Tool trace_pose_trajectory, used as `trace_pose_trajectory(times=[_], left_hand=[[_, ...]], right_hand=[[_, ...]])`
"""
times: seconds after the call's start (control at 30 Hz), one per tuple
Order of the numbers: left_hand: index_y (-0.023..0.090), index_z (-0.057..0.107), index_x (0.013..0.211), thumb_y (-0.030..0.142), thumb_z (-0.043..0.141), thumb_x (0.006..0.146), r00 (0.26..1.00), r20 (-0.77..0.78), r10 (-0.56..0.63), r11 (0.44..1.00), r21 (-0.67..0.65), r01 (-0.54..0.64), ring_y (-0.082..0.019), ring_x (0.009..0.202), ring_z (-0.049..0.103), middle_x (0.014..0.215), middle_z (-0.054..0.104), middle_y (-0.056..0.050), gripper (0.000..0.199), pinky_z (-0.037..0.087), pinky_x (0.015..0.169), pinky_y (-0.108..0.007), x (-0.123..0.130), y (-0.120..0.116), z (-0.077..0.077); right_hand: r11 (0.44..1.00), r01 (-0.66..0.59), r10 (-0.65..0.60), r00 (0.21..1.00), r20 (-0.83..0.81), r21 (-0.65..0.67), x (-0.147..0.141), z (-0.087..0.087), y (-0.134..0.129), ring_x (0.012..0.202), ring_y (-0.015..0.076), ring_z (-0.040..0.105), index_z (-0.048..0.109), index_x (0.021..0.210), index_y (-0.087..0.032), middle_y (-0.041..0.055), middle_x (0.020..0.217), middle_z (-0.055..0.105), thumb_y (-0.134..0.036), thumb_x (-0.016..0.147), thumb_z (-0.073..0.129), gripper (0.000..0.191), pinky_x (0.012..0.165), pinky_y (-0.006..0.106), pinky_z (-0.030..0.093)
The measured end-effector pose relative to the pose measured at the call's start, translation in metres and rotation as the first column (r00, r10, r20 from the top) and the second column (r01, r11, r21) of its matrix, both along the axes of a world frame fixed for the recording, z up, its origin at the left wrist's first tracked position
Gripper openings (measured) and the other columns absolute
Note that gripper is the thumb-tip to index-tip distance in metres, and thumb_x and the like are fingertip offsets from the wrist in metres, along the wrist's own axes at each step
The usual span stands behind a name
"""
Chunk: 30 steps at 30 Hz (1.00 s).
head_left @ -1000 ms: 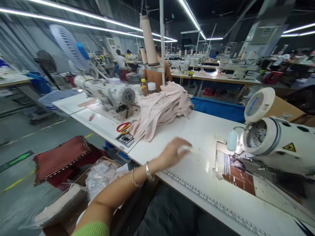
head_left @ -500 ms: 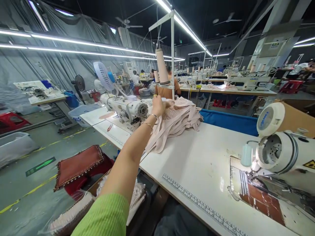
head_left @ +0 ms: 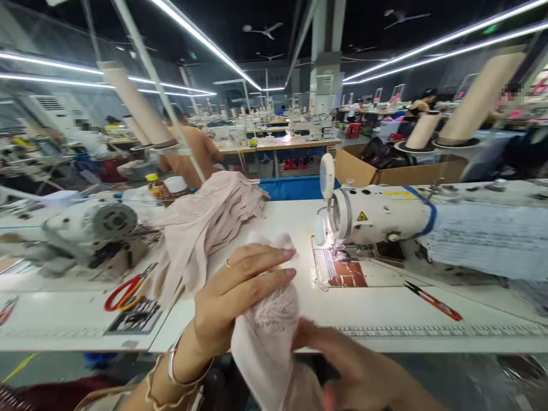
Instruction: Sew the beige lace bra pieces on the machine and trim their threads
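Close in front of me, over the table's front edge, hangs a pale pink fabric piece point(head_left: 274, 325) with a lace panel. My left hand point(head_left: 233, 291) grips its upper part, fingers laid across it and the thumb hidden. At the fabric's right edge is my right hand point(head_left: 342, 359), smeared by motion; its fingertips reach the cloth, but their hold is unclear. To the left, a pile of similar pale pink pieces point(head_left: 205, 222) lies on the white table point(head_left: 274, 214). A sewing machine point(head_left: 377, 214), its lamp lit, stands to the right.
Red-and-orange-handled scissors point(head_left: 128, 291) lie at left. Red thread snips point(head_left: 434, 302) lie at right. Another sewing machine point(head_left: 94, 222) stands at far left. A ruler strip point(head_left: 406, 331) runs along the front edge. Behind are a cardboard box point(head_left: 355, 165), thread cones point(head_left: 137, 105) and a person in orange point(head_left: 192, 151).
The view has swung right. My left hand has come back from the pile and now holds a lace-panelled fabric piece close to me. My right hand has come into view beside it.
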<state>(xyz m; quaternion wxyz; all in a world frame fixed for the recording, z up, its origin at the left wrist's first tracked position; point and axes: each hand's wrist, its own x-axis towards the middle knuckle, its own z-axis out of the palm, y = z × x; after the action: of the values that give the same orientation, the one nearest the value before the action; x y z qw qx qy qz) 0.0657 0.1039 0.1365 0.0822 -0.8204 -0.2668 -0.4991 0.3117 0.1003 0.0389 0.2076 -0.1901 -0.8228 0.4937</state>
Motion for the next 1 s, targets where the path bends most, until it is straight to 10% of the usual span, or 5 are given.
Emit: trace_pose_trajectory(times=[0.1,0.27,0.47,0.63,1.0], left_hand=[[0.026,0.068,0.124,0.025,0.041,0.106,0.983,-0.025,0.18,0.982,0.069,-0.178,-0.025,0.119,0.062,0.128,0.07,-0.009,0.033,0.049,0.104,-0.042,-0.024,0.04,-0.027],[0.013,0.073,0.109,0.031,0.048,0.095,0.746,-0.269,0.61,0.69,-0.283,-0.666,-0.037,0.111,0.061,0.111,0.069,-0.02,0.034,0.047,0.099,-0.056,-0.063,0.075,-0.092],[0.019,0.067,0.064,0.068,0.048,0.09,0.99,0.1,0.101,0.491,-0.871,0.038,-0.026,0.079,0.059,0.075,0.066,-0.01,0.058,0.053,0.081,-0.038,0.023,0.0,-0.156],[0.016,0.064,0.073,0.077,0.057,0.083,0.841,0.401,0.364,0.079,-0.912,0.402,-0.024,0.075,0.056,0.064,0.059,-0.004,0.062,0.05,0.079,-0.034,0.056,-0.02,-0.167],[0.022,0.039,0.058,0.088,0.043,0.079,0.973,0.116,0.201,0.056,-0.993,0.107,-0.015,0.06,0.034,0.058,0.041,0.001,0.07,0.035,0.057,-0.028,0.054,-0.002,-0.164]], right_hand=[[0.95,0.056,-0.083,0.994,-0.075,-0.308,-0.033,0.0,0.001,0.067,0.0157,0.052,0.049,0.076,-0.022,0.0014,0.072,0.055,-0.081,0.089,0.041,0.061,0.064,0.028,0.042],[0.817,0.573,-0.566,0.818,0.102,-0.058,-0.025,-0.034,0.024,0.058,0.0144,0.036,0.036,0.074,-0.025,-0.0061,0.059,0.036,-0.048,0.097,0.046,0.033,0.059,0.029,0.027],[0.709,0.693,-0.693,0.719,0.051,-0.132,-0.031,-0.068,0.031,0.059,0.0142,0.039,0.03,0.07,-0.026,-0.0052,0.062,0.036,-0.054,0.098,0.033,0.04,0.056,0.028,0.031],[0.665,0.726,-0.736,0.677,0.011,-0.173,-0.043,-0.076,0.026,0.058,0.0127,0.032,0.026,0.067,-0.026,-0.0062,0.06,0.03,-0.064,0.099,0.029,0.05,0.055,0.029,0.027],[0.883,0.434,-0.429,0.901,0.07,-0.178,-0.011,-0.062,0.041,0.053,0.0101,0.032,0.03,0.059,-0.023,-0.0058,0.056,0.034,-0.06,0.095,0.05,0.055,0.05,0.026,0.028]])
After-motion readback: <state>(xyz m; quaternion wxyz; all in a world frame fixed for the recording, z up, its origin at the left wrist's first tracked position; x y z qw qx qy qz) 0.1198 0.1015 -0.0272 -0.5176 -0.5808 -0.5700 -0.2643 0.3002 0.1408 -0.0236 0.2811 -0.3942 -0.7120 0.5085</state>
